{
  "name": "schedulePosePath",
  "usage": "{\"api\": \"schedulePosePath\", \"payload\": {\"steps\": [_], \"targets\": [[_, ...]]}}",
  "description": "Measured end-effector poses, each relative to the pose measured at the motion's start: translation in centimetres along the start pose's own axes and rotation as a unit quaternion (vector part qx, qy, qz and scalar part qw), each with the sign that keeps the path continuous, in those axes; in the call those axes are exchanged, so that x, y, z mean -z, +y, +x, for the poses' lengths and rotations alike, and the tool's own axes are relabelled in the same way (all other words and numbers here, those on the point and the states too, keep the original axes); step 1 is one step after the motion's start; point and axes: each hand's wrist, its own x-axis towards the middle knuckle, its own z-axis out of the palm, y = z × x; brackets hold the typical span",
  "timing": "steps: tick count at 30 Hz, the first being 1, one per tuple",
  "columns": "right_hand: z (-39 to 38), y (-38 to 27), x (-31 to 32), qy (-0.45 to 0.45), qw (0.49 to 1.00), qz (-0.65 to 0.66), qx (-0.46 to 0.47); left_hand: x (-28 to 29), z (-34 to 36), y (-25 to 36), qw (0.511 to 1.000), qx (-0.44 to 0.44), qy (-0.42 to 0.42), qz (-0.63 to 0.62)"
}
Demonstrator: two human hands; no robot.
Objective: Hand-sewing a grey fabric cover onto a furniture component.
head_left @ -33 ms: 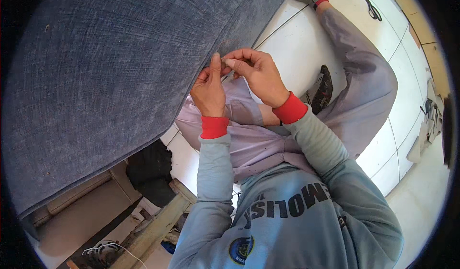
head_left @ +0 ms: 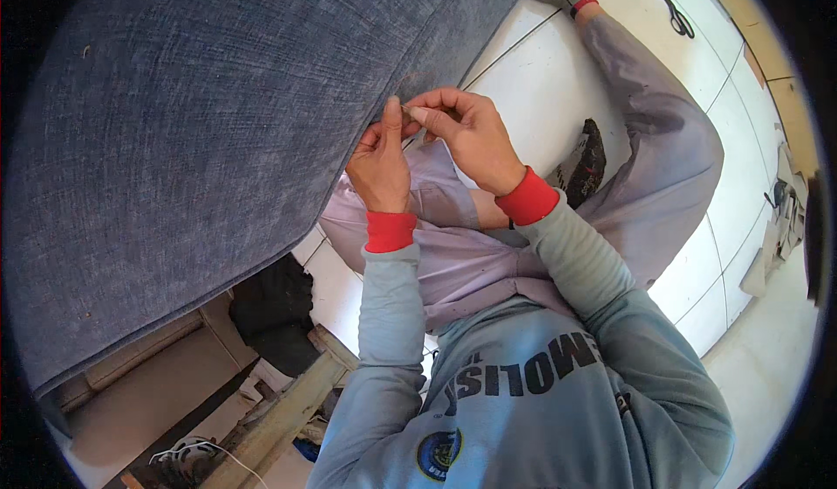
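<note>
At the edge of a large piece upholstered in blue-grey fabric (head_left: 200, 140), my two hands meet with their fingertips together. My left hand (head_left: 382, 171) is closed, its thumb pointing up and its fingers curled beside the fabric edge. My right hand (head_left: 478, 140) is pinched, thumb against forefinger, right by the left thumb tip. Whatever is between the fingertips is too small to make out. A faint thin line, perhaps thread, curves over the fabric just above the fingers.
My legs, in light purple trousers (head_left: 671, 166), are spread over white floor tiles (head_left: 532, 71). Black scissors (head_left: 680, 20) lie at the upper right. Fabric scraps (head_left: 776, 227) lie at the right edge. A wooden beam (head_left: 288, 419), dark cloth (head_left: 275, 306) and white cord (head_left: 231, 451) are at the lower left.
</note>
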Motion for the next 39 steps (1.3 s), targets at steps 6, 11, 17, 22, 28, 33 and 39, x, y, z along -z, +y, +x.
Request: {"api": "schedulePosePath", "payload": {"steps": [6, 11, 17, 22, 28, 33, 39], "targets": [[0.1, -0.3, 0.6, -0.011, 0.997, -0.066, 0.035, 0.2, 0.0, -0.2, 1.000, -0.005, -0.003, 0.031], [0.3, 0.0, 0.5, -0.006, 0.999, -0.037, 0.029, -0.2, 0.1, 0.0, 1.000, -0.002, 0.007, 0.007], [0.5, 0.0, 0.7, -0.029, 1.000, 0.012, 0.003, -0.3, -0.1, 0.3, 1.000, 0.003, 0.013, 0.011], [0.4, 0.1, 0.6, -0.033, 0.999, 0.025, -0.005, -0.3, 0.0, 0.2, 1.000, 0.002, 0.020, -0.002], [0.6, 0.2, 0.4, -0.028, 0.999, 0.038, -0.005, -0.4, 0.1, 0.1, 1.000, -0.013, 0.012, 0.000], [0.7, 0.6, 1.1, -0.033, 0.999, -0.013, 0.018, -0.1, 0.0, -0.1, 1.000, -0.022, 0.007, 0.002], [0.8, 1.4, 0.9, -0.029, 0.999, 0.003, 0.037, -0.2, -0.1, 0.0, 1.000, -0.011, 0.012, 0.025]]}}
